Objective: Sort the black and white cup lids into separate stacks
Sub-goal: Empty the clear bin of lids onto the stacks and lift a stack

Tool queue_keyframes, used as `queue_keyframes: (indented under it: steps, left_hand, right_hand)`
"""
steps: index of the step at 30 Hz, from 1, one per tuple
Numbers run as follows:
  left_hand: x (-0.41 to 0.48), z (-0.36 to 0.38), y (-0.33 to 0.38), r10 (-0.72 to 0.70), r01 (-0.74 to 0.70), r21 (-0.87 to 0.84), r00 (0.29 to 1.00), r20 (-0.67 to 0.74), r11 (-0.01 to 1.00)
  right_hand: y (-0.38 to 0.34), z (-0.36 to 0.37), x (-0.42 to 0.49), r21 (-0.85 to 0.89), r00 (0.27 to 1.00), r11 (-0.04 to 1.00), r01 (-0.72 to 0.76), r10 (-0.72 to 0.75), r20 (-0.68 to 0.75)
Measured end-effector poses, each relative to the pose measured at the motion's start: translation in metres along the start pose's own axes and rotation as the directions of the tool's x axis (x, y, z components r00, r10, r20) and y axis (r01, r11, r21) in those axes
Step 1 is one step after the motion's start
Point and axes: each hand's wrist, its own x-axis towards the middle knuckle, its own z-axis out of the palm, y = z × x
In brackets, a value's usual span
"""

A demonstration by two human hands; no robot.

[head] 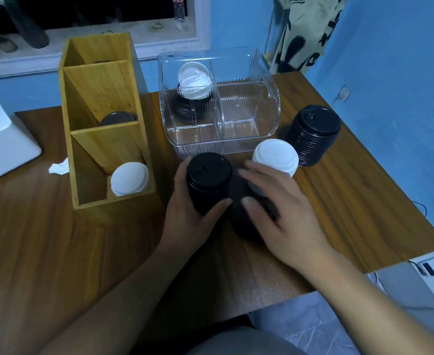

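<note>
Black ribbed plastic is filling the left hand (pixel 187 216), whose fingers and thumb are curling round an upright stack of black cup lids (pixel 208 180) near the front of the brown wooden table (pixel 57 252), seemingly steadying it against toppling. The right hand (pixel 285 216) is lying nearly flat, fingers straight and spread, over a dark blurred mass (pixel 246 226) just beside that stack. This is probably more black lids being gathered, and the hand looks to be pressing rather than gripping. A short stack of white cup lids (pixel 274 156) is standing just behind its fingers. A taller black ribbed stack (pixel 313 135) is sitting further right, kept apart. White lids are resting over black ones inside the clear plastic organiser (pixel 246 119), apparently awaiting sorting.
</note>
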Motion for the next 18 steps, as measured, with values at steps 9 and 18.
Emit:
queue_keyframes:
  steps: [9, 18]
  left_hand:
    - [0.000, -0.001, -0.005, 0.025, -0.029, 0.071, 0.998, 0.055, 0.997]
    - [-0.002, -0.002, -0.006, 0.047, -0.051, 0.076, 0.997, 0.054, 0.996]
  right_hand:
    - [0.049, 0.011, -0.062, -0.253, 0.968, 0.965, -0.072, 0.128, 0.215]
    - [0.044, -0.020, -0.051, -0.049, 0.956, 0.963, -0.264, 0.268, 0.121]
